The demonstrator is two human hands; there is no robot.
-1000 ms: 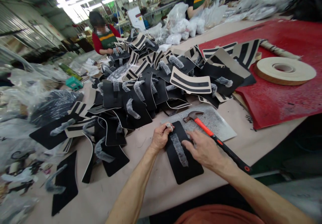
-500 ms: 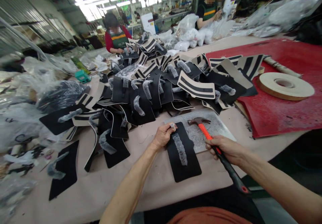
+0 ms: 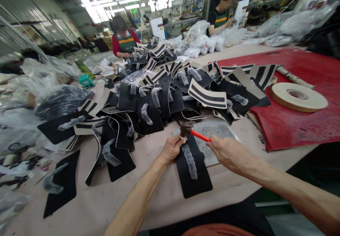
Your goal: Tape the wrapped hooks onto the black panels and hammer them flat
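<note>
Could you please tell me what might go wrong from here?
The right hand holds the hammer with its head close to the left hand, so a glancing blow might hurt that hand. The small piece pinched there could slip. The black panel lies only partly on the plate, so it might shift or tilt.
</note>
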